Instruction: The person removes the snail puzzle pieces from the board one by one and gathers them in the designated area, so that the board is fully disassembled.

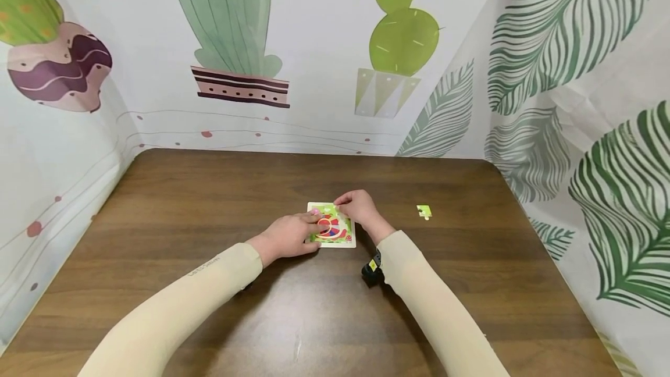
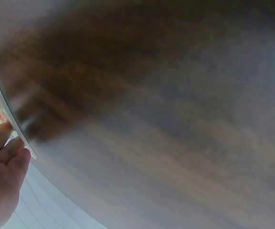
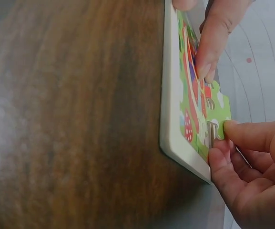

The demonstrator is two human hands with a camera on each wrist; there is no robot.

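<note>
The right hand (image 1: 361, 207) pinches a green puzzle piece (image 3: 219, 112) between thumb and finger at the far right corner of a square puzzle tray (image 3: 168, 102). This piece sits above the tray's face at a slant, with a gap showing under its near edge; whether its other side touches the tray I cannot tell. Its long axis is also unclear at this angle. The left hand (image 1: 290, 234) lies across the tray's left side, fingers stretched over the snail picture (image 1: 328, 227), gripping nothing.

The relation that matters: the pinched piece is directly over the corner, with the right hand on its outer side and the left fingertips just inward. 1 loose piece (image 1: 424, 211) lies on the table (image 1: 251, 185), well to the right of the tray, nearer the right hand.
</note>
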